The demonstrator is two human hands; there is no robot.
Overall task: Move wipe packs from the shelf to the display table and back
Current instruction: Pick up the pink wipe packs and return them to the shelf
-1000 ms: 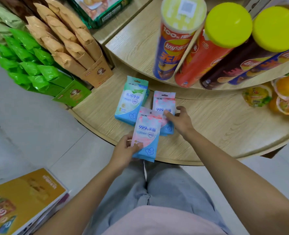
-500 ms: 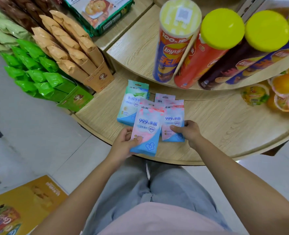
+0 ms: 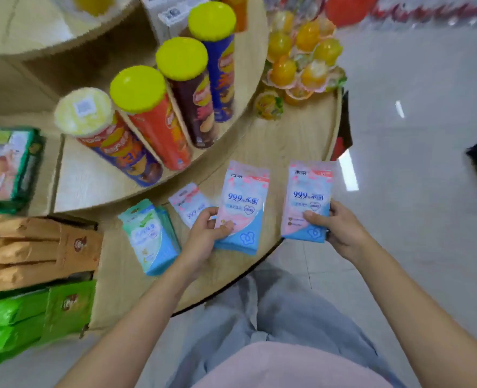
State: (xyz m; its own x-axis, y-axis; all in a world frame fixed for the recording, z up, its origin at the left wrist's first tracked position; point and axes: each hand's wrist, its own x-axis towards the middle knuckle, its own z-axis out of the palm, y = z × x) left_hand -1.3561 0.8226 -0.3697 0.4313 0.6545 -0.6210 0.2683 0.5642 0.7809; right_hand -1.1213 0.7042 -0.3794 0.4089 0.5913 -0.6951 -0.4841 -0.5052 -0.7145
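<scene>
My left hand (image 3: 203, 236) grips a pink-and-blue wipe pack (image 3: 243, 208) by its lower left corner, held above the round wooden display table (image 3: 296, 141). My right hand (image 3: 341, 233) grips a second pink-and-blue wipe pack (image 3: 307, 203) by its lower right edge, out past the table's rim. A third pink pack (image 3: 188, 203) lies flat on the table behind my left hand. A green-and-blue wipe pack (image 3: 148, 236) lies on the table to its left.
Tall chip cans with yellow lids (image 3: 159, 121) stand on the raised inner tier. Orange jelly cups (image 3: 301, 60) crowd the table's far right. Brown snack boxes (image 3: 36, 247) and green packets (image 3: 22, 317) sit at the left. White tiled floor (image 3: 427, 135) opens to the right.
Both hands have lifted their pink packs off the pile, and the right one has swung out to the right. My view has turned right, so the table appears rotated.
</scene>
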